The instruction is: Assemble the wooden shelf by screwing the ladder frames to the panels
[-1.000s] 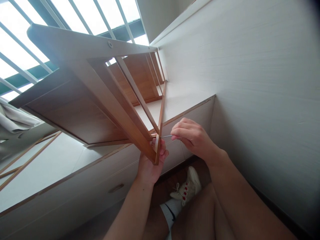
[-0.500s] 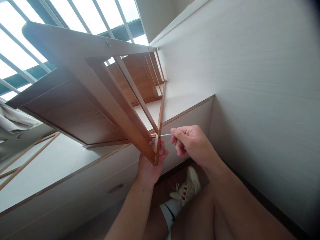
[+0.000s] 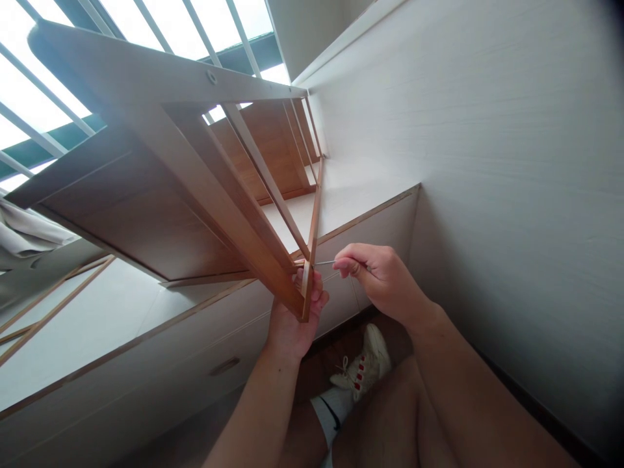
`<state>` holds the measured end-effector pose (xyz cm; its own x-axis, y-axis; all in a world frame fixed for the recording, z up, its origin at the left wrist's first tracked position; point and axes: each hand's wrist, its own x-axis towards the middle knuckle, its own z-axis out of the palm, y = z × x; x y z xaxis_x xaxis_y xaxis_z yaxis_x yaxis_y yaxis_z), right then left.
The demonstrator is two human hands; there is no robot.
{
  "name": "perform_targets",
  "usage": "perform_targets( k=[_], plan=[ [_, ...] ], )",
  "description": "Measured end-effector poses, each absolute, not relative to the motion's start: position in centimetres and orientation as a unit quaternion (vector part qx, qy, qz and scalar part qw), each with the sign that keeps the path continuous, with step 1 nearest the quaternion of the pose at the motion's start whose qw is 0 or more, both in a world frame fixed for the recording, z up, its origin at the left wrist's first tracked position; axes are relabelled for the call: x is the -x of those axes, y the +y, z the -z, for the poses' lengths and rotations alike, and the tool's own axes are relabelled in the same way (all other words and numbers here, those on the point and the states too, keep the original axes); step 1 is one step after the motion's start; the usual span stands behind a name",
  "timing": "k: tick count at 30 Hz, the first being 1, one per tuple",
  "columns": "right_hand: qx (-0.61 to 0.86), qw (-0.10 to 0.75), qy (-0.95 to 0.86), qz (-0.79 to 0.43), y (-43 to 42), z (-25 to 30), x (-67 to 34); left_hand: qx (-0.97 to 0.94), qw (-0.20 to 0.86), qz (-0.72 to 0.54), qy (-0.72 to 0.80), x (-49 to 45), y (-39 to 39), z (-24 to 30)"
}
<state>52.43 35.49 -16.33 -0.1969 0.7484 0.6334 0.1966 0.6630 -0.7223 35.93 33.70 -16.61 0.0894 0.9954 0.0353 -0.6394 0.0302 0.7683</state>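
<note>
The wooden rack [image 3: 195, 188] is tilted over the bench [image 3: 102, 325], its near lower corner projecting past the front edge of the bench top. Its parts include a lower rail [image 3: 316, 214], a slender slat [image 3: 263, 175], a near panel [image 3: 141, 208] and a far panel [image 3: 263, 153]. A round fitting [image 3: 211, 77] is visible in the upper rail.

The left hand [image 3: 292, 328] grasps the near lower corner of the rack from beneath; fingertips show beyond the right side of the lower rail. The right hand [image 3: 380, 279] pinches a thin metal rod [image 3: 325, 262] between thumb and fingers, with the remaining fingers curled. The rod lies nearly horizontal, its tip at the outer face of the lower rail, just above the left fingertips. The rod's end profile is too small to identify.

A second wooden frame [image 3: 58, 309] rests on the bench top at left, apart from the rack. The bench front carries a recessed handle [image 3: 224, 366]. A pale wall [image 3: 487, 143] stands at right. White bars [image 3: 200, 32] cross the window behind the rack, with curtain fabric [image 3: 29, 231] at far left. A laced shoe [image 3: 363, 367] is positioned below the hands.
</note>
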Motion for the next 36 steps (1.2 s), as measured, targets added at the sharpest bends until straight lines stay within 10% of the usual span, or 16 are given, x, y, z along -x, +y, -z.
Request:
perform_targets(
  k=[31, 36],
  plan=[
    [0.307, 0.521, -0.779, -0.165, 36.29, 16.42, -52.77, -0.337, 0.668, -0.606, 0.272, -35.91, 33.70, 16.58],
    [0.349, 0.517, -0.723, -0.296, 35.50, 16.30, -52.09, -0.336, 0.666, -0.607, 0.273, -35.89, 33.69, 16.60]
  ],
)
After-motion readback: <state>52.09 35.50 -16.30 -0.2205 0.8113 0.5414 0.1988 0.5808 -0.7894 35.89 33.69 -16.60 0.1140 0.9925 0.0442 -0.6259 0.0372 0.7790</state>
